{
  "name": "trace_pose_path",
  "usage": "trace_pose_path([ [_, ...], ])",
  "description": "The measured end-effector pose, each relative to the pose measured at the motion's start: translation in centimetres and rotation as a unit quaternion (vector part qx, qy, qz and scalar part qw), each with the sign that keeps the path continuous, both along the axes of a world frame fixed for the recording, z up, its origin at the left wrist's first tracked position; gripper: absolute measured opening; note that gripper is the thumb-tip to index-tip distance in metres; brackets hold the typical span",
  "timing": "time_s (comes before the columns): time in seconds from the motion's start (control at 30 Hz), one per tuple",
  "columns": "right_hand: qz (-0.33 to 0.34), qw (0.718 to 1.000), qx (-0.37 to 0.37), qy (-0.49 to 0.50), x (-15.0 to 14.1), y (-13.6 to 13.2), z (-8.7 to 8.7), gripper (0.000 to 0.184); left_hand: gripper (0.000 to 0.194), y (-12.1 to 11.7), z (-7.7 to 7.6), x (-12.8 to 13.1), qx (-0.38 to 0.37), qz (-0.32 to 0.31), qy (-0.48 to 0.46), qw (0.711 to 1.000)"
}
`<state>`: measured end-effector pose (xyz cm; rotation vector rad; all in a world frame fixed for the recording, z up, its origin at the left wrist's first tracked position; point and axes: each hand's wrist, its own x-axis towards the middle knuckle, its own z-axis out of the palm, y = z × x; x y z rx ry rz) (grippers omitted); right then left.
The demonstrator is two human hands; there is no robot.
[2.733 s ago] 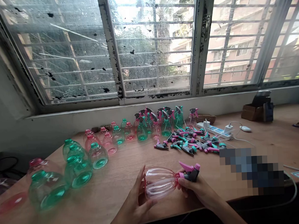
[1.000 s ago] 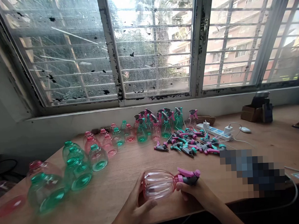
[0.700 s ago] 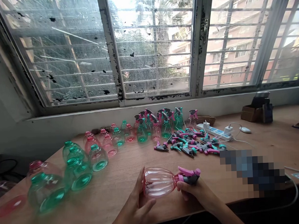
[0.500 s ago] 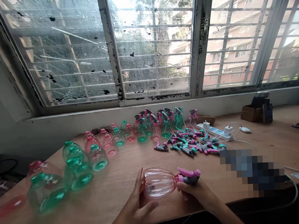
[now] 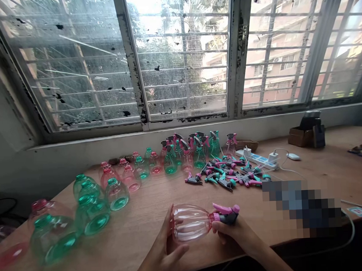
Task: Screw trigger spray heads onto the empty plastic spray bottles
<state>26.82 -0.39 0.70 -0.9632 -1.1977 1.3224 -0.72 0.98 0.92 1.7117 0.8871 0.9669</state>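
Over wooden desk, clear pink ribbed plastic bottle held unchanged; left hand fingers wrapped around body, right hand fingers clamped under pink-grey trigger sprayer head.

- Daylight is streaming through the spotted window panes
- Black paint is peeling from the metal window frame
- A pink building is rising outside
- A pale wall is meeting the wooden tabletop

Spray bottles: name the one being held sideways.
The pink-tinted bottle, on its side between the left hand and right hand, trigger head fitted; the other trigger-fitted bottles stand upright by the window.
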Motion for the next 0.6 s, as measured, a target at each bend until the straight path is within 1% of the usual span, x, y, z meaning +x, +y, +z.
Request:
trace_pose_path([
  [0.13,0.002,1.000,0.001,0.006,0.0,0.1,-0.3,0.042,0.096,-0.1,0.5,0.3,-0.003,-0.032,-0.015,0.999],
  [0.2,0.008,1.000,0.003,0.004,-0.1,0.3,-0.5,0.045,0.098,-0.1,0.6,0.4,-0.006,-0.039,-0.020,0.999],
  [0.27,0.005,1.000,0.004,0.002,-0.1,0.4,-0.6,0.048,0.099,0.0,0.4,0.3,-0.007,-0.029,-0.014,0.999],
  [0.37,0.010,1.000,0.004,-0.008,0.0,0.4,-0.5,0.049,0.097,0.3,-0.4,0.1,0.000,-0.010,0.002,1.000],
  [0.47,0.012,1.000,0.005,-0.003,0.0,0.3,-0.3,0.049,0.096,0.6,-1.1,-0.1,0.008,-0.011,0.005,1.000],
  [0.6,-0.002,1.000,0.000,0.014,0.0,0.1,-0.3,0.043,0.097,0.7,-1.1,-0.2,-0.007,-0.014,0.013,1.000],
])
